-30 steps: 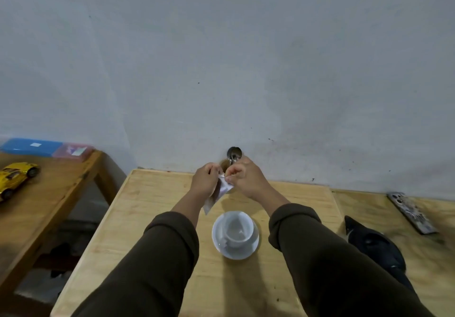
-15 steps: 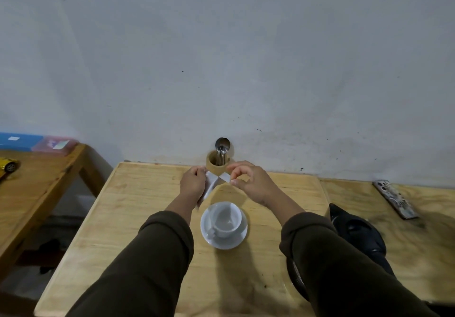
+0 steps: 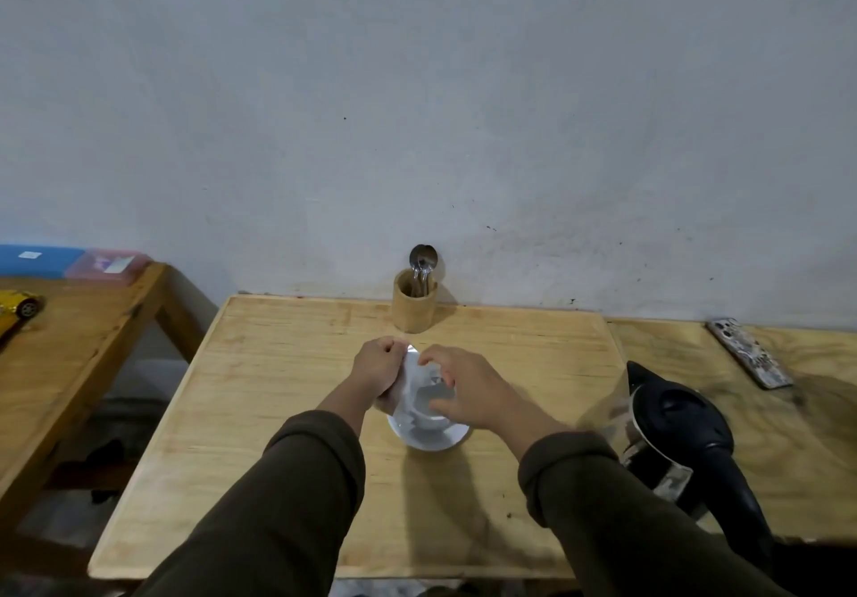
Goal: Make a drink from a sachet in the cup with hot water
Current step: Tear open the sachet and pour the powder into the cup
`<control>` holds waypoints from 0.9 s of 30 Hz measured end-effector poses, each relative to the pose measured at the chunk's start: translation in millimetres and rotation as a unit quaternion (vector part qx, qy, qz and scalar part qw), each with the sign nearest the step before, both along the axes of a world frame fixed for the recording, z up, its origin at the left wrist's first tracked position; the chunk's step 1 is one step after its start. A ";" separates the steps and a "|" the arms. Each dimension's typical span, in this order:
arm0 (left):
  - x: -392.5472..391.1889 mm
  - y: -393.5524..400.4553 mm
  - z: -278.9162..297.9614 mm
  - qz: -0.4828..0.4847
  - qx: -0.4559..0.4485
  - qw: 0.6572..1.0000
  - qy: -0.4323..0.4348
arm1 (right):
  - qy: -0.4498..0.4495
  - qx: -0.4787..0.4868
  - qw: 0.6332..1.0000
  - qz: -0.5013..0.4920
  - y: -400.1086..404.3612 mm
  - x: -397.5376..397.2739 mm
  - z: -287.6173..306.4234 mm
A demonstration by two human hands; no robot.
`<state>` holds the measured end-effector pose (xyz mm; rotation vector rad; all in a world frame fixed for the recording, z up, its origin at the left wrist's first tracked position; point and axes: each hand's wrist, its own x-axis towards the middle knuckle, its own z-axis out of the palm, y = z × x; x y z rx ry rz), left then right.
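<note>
A white cup [image 3: 429, 406] stands on a white saucer [image 3: 433, 439] in the middle of the light wooden table [image 3: 278, 388]. My left hand [image 3: 378, 367] grips a white sachet [image 3: 408, 381], which hangs tilted over the left side of the cup. My right hand [image 3: 466, 388] arches over the cup's right side with fingers curled. Its index fingertip is near the sachet's top corner, and whether it pinches anything is too blurred to tell. Most of the cup is hidden behind the hands and the sachet.
A black and glass kettle [image 3: 672, 425] stands close to my right forearm. A wooden holder with spoons [image 3: 414, 302] is at the wall behind the cup. A phone [image 3: 749, 353] lies far right. A yellow toy car [image 3: 18, 306] and plastic boxes [image 3: 69, 260] sit on the left table.
Both hands came down and toward me, from in front of the spoon holder to right over the cup. The sachet now hangs over the cup.
</note>
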<state>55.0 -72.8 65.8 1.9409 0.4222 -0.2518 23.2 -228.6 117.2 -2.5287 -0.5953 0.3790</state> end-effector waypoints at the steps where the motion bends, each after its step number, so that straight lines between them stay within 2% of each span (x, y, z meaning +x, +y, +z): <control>1: -3.1 -0.5 -3.0 -0.017 0.019 1.000 0.014 | -0.001 -0.009 1.000 0.003 -0.2 -5.8 -5.4; 6: -12.7 -2.7 -13.5 -0.073 0.115 0.986 0.094 | 0.011 -0.045 0.999 0.000 1.6 -24.8 -27.4; 10: -10.4 -9.5 -9.4 -0.090 0.168 0.970 0.151 | -0.015 -0.009 0.998 -0.059 6.3 -27.1 -38.6; 13: -6.8 -12.2 -3.9 -0.089 0.170 0.966 0.172 | -0.021 0.009 0.994 -0.107 5.8 -24.8 -42.3; 15: -3.2 -11.2 -1.4 -0.053 0.103 0.975 0.188 | -0.016 0.038 0.987 -0.154 4.6 -22.7 -46.3; 17: 1.0 -9.7 2.3 0.016 -0.052 0.977 0.208 | -0.002 0.076 0.976 -0.202 3.0 -18.4 -49.5; 18: 2.3 -8.0 5.4 0.037 -0.101 0.973 0.204 | 0.010 0.086 0.972 -0.218 2.4 -15.7 -48.9; 27: 5.2 -1.3 14.7 0.090 -0.216 0.967 0.098 | 0.069 0.093 0.953 -0.281 -0.1 2.5 -44.9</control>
